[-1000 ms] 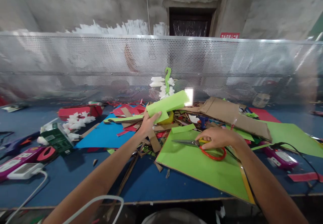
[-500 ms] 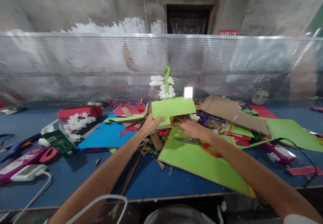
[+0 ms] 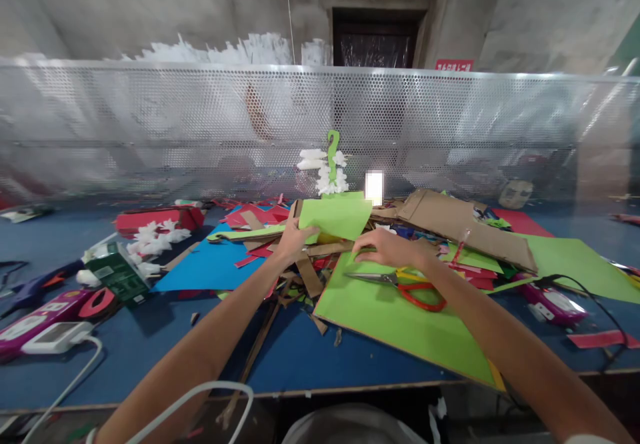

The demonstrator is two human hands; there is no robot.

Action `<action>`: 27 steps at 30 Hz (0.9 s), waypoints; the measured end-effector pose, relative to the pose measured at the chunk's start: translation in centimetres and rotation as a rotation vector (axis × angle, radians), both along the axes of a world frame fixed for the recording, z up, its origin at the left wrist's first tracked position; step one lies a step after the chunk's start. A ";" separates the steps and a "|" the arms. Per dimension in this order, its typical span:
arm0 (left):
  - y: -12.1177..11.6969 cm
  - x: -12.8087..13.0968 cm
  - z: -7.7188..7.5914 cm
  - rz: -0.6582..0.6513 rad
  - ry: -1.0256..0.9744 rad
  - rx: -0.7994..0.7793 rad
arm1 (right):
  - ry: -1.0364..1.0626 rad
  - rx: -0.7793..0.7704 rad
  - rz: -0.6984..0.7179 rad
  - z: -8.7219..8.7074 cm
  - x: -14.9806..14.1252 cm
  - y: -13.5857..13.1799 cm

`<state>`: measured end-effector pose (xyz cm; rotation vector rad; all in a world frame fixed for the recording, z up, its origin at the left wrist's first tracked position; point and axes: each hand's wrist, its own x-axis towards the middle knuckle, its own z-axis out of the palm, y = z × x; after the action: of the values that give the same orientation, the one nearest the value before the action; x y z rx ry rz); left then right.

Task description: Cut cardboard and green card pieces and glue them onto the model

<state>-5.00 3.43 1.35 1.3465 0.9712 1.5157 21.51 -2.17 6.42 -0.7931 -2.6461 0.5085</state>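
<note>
"What lies nearest the person?"

"Steel-bladed scissors with a red-orange handle loop [image 3: 387,278], flat on a broad, smooth lime-green board with a thin brown edge [image 3: 400,327]. Take the scissors as our landmark."

"And the left hand [image 3: 294,236]?"

"Beyond the scissors and to their left, thumb in front, pinching the lower left part of a thin, smooth lime-green paper piece [image 3: 335,217]. That piece is held up beyond the scissors, its right edge slanting inward towards the bottom."

"The right hand [image 3: 387,247]?"

"Just beyond the scissors, fingers curled by the paper's lower right corner. I can't tell whether they're pinching it."

"Other textures?"

"Past the scissors to the right, a long slab of matte brown cardboard [image 3: 465,227]. Well to their left, a flat bright blue sheet [image 3: 200,264]; between the two, a tangle of narrow brown card strips [image 3: 307,277]. Farther beyond, a green hook-shaped strip [image 3: 333,151] stands among white ruffled flowers [image 3: 325,184]."

"And farthest from the scissors?"

"A dully shining metal screen [image 3: 200,117], punched with small holes."
</note>
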 end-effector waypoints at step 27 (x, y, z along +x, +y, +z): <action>-0.9 -5.4 2.8 -0.663 0.703 -0.434 | 0.386 -0.298 -0.251 3.8 2.4 -0.1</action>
<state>-10.40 2.52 4.14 1.6688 1.0341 0.2994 23.93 -2.27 10.20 -0.9830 -2.1105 0.8972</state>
